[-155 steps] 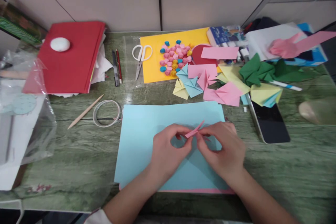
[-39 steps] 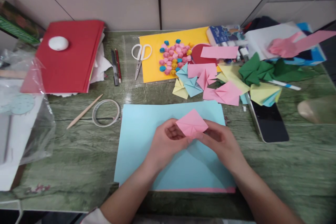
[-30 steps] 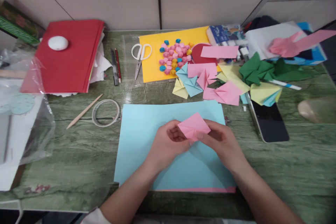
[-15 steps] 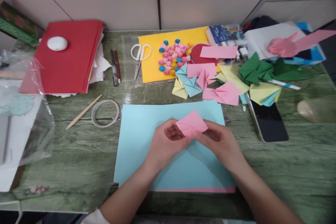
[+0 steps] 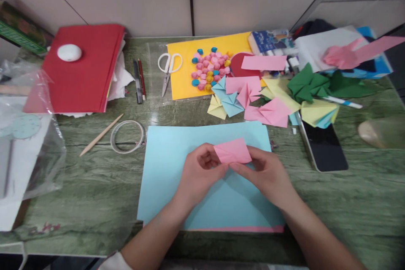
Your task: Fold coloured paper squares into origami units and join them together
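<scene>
A small piece of folded pink paper (image 5: 233, 152) is held up between my two hands, with crease lines across its face. My left hand (image 5: 202, 171) pinches its lower left side, thumb in front and fingers behind. On the other side, my right hand (image 5: 264, 173) grips the lower right part with thumb and fingers. Both thumb tips nearly meet at the paper's bottom edge. Beneath the hands lies a stack of light blue sheets (image 5: 167, 177), with a pink edge showing at the front.
Folded paper pieces (image 5: 232, 103), a green paper shape (image 5: 306, 84) and a phone (image 5: 325, 147) lie right and behind. White scissors (image 5: 167, 71) rest by a yellow sheet (image 5: 180, 86) bearing small beads. Left are a tape roll (image 5: 113, 141), a wooden stick (image 5: 101, 135) and a red folder (image 5: 85, 84).
The pink paper has turned in my fingers, from a diamond-like outline to a flatter, more rectangular one. Both hands stay in nearly the same place.
</scene>
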`<move>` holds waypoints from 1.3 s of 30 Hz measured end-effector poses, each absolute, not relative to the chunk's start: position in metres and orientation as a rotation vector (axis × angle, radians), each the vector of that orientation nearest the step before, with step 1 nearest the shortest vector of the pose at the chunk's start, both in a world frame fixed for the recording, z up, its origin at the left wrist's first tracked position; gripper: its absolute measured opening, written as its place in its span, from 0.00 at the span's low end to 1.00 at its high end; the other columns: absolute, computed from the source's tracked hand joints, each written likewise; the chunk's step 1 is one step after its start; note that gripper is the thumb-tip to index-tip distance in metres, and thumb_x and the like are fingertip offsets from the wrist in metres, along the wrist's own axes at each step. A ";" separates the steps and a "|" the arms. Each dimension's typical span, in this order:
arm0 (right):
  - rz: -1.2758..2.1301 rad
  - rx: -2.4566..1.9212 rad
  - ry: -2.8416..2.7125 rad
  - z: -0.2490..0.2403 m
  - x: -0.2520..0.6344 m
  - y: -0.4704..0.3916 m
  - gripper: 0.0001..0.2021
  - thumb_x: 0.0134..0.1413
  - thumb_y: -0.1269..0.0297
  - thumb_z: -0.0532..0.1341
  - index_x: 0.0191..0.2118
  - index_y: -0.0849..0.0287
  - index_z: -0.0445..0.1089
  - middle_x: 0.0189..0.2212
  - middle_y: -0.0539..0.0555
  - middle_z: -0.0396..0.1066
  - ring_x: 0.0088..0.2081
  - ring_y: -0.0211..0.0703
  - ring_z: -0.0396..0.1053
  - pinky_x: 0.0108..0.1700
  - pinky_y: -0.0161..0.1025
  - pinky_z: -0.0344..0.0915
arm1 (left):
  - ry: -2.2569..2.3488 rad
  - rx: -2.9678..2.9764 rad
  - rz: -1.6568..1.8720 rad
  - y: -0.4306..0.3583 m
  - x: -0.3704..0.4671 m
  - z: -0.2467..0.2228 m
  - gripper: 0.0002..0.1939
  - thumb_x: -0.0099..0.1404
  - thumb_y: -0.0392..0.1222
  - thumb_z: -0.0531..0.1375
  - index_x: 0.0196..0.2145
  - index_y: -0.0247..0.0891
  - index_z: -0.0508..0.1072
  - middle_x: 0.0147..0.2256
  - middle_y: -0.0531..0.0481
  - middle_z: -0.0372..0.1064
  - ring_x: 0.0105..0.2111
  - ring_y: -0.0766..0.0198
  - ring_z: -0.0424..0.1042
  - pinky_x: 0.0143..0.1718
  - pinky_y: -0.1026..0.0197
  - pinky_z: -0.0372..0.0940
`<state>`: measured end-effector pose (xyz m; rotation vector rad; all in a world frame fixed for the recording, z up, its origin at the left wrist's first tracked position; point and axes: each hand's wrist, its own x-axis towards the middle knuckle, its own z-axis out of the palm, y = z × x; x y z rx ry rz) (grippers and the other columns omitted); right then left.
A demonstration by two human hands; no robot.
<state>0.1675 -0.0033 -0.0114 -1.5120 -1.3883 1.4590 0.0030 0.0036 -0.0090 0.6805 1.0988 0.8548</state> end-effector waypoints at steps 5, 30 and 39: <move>1.432 -1.560 -1.356 -0.011 0.167 -0.006 0.09 0.49 0.59 0.64 0.26 0.58 0.71 0.23 0.49 0.67 0.33 0.46 0.69 0.37 0.43 0.66 | 1.100 0.658 0.878 0.003 0.004 -0.008 0.06 0.51 0.33 0.65 0.27 0.36 0.71 0.26 0.53 0.70 0.29 0.68 0.67 0.33 0.65 0.62; 1.542 -1.536 -1.520 0.001 0.169 0.002 0.10 0.52 0.61 0.60 0.24 0.59 0.65 0.21 0.47 0.58 0.27 0.37 0.56 0.30 0.35 0.54 | 1.194 0.847 0.682 0.010 -0.004 -0.004 0.09 0.51 0.41 0.67 0.22 0.34 0.73 0.21 0.52 0.71 0.24 0.67 0.67 0.27 0.66 0.59; 1.532 -1.557 -1.459 -0.003 0.167 0.000 0.11 0.53 0.59 0.59 0.25 0.59 0.67 0.23 0.49 0.63 0.29 0.39 0.59 0.31 0.36 0.54 | 1.292 0.830 0.856 0.006 0.002 0.000 0.06 0.50 0.35 0.67 0.28 0.36 0.73 0.26 0.53 0.73 0.27 0.67 0.70 0.31 0.66 0.63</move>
